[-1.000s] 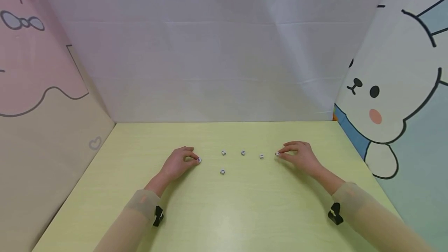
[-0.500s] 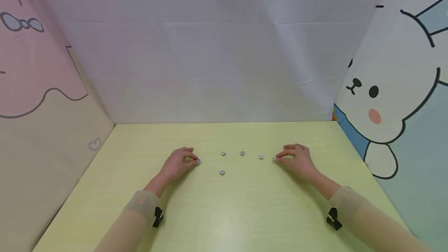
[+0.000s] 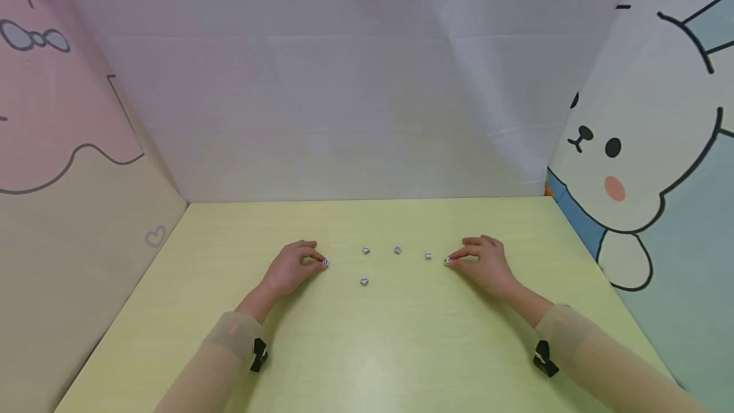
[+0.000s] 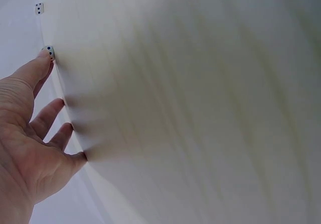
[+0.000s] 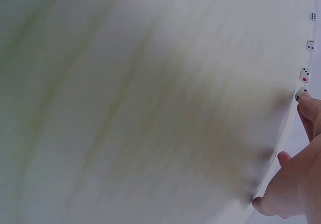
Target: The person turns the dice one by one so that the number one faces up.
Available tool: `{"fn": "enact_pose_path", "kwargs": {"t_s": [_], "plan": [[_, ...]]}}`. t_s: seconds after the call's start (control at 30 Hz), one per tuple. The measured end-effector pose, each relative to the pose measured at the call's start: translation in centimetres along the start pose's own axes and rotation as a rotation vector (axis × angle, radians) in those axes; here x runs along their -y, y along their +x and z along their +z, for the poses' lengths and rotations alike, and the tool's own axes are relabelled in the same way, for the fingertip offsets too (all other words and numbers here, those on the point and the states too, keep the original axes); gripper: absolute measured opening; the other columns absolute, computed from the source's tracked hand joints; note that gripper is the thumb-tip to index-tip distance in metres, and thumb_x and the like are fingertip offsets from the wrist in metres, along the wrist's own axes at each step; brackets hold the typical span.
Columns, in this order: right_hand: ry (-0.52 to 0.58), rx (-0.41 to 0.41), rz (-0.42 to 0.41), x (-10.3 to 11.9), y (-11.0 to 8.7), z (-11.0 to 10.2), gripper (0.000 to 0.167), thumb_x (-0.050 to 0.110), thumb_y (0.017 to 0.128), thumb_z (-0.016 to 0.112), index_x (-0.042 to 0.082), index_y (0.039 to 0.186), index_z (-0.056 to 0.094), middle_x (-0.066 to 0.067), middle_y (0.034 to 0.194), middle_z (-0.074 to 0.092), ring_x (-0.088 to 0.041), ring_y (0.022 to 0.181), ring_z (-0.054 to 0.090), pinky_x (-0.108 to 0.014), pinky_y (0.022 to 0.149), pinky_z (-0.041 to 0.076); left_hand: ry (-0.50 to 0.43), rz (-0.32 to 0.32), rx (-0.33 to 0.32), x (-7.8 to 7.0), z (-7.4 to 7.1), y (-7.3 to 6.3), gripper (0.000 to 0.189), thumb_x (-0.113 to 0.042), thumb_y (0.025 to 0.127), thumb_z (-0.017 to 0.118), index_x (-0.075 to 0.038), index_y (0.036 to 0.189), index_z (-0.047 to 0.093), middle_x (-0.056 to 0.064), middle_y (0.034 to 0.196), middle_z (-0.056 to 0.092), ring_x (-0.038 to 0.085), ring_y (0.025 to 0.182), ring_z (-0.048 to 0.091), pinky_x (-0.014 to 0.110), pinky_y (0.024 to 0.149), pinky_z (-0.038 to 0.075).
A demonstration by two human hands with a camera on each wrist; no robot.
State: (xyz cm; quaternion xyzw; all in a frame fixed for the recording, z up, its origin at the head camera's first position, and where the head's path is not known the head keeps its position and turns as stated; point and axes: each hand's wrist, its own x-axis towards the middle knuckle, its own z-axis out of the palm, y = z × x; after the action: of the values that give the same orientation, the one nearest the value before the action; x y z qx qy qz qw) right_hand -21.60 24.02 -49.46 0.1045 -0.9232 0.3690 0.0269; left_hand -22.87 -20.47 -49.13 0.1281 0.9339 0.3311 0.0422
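Observation:
My left hand [image 3: 289, 268] pinches a small white die [image 4: 49, 52] between thumb and index finger, low over the table. My right hand [image 3: 484, 266] likewise pinches a white die [image 3: 447, 261] with dark pips, its other fingertips close to the tabletop. Just left of that one lies a loose die [image 3: 427, 255]. Further left are a second die [image 3: 397, 250] and a third die [image 3: 366, 250], in a rough row between the hands. One more die [image 3: 364, 281] sits nearer to me, below the row. Fingertips partly cover both held dice.
A pale yellow table [image 3: 367, 349] carries everything. A white curtain [image 3: 355, 94] stands behind its far edge. Cartoon-printed panels flank it, a pink and cream panel [image 3: 69, 241] on the left and a rabbit panel [image 3: 665, 145] on the right.
My right hand has moved a little left and nearer to me with its die, towards the end of the row. The left hand and the loose dice have stayed put.

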Motion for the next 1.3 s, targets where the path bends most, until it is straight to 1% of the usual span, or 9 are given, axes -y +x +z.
{"fn": "enact_pose_path", "kwargs": {"t_s": [0.13, 0.4, 0.53, 0.7, 0.87, 1.3], "plan": [[-0.019, 0.006, -0.013, -0.1, 0.0, 0.0, 0.013, 0.023, 0.091, 0.079, 0.012, 0.097, 0.082, -0.028, 0.14, 0.055, -0.049, 0.141, 0.03, -0.063, 0.117, 0.01, 0.008, -0.011, 0.001, 0.0, 0.0, 0.1, 0.014, -0.026, 0.095, 0.076, -0.017, 0.104, 0.081, 0.017, 0.149, 0.053, 0.042, 0.147, 0.035, 0.06, 0.119, 0.026], [-0.031, 0.018, -0.003, -0.5, 0.1, -0.3, 0.012, 0.024, 0.092, 0.079, 0.014, 0.097, 0.082, -0.028, 0.142, 0.053, -0.053, 0.143, 0.023, -0.065, 0.117, 0.011, 0.015, -0.005, -0.003, 0.0, 0.0, 0.3, 0.014, -0.025, 0.094, 0.076, -0.016, 0.104, 0.081, 0.017, 0.149, 0.054, 0.042, 0.146, 0.035, 0.06, 0.119, 0.026], [-0.038, 0.028, 0.014, -0.7, 0.1, -0.5, 0.013, 0.026, 0.092, 0.078, 0.014, 0.098, 0.081, -0.028, 0.145, 0.051, -0.055, 0.144, 0.018, -0.067, 0.116, 0.013, 0.016, -0.006, -0.001, -0.2, -0.2, 0.3, 0.014, -0.025, 0.095, 0.076, -0.016, 0.104, 0.081, 0.018, 0.149, 0.053, 0.043, 0.146, 0.035, 0.06, 0.119, 0.025], [-0.056, 0.031, 0.006, -0.8, 0.0, -0.5, 0.014, 0.026, 0.092, 0.079, 0.015, 0.1, 0.082, -0.028, 0.145, 0.051, -0.055, 0.143, 0.018, -0.07, 0.114, 0.015, 0.018, -0.008, 0.002, -0.2, -0.2, 0.3, 0.014, -0.024, 0.095, 0.076, -0.015, 0.105, 0.081, 0.019, 0.149, 0.053, 0.043, 0.146, 0.034, 0.06, 0.119, 0.025], [-0.056, 0.027, -0.014, -0.9, -0.1, -0.6, 0.013, 0.024, 0.092, 0.079, 0.014, 0.099, 0.082, -0.029, 0.143, 0.052, -0.055, 0.143, 0.02, -0.07, 0.114, 0.015, 0.019, -0.011, 0.006, -0.1, -0.1, 0.3, 0.015, -0.025, 0.095, 0.076, -0.016, 0.105, 0.081, 0.018, 0.15, 0.053, 0.043, 0.147, 0.034, 0.06, 0.119, 0.025], [-0.052, 0.026, 0.01, -1.0, -0.3, -0.5, 0.012, 0.025, 0.092, 0.079, 0.016, 0.099, 0.082, -0.027, 0.145, 0.051, -0.055, 0.144, 0.017, -0.07, 0.114, 0.016, 0.007, -0.008, 0.008, 0.1, 0.0, 0.2, 0.014, -0.026, 0.095, 0.076, -0.017, 0.105, 0.08, 0.017, 0.15, 0.052, 0.042, 0.147, 0.033, 0.06, 0.12, 0.024]]}}
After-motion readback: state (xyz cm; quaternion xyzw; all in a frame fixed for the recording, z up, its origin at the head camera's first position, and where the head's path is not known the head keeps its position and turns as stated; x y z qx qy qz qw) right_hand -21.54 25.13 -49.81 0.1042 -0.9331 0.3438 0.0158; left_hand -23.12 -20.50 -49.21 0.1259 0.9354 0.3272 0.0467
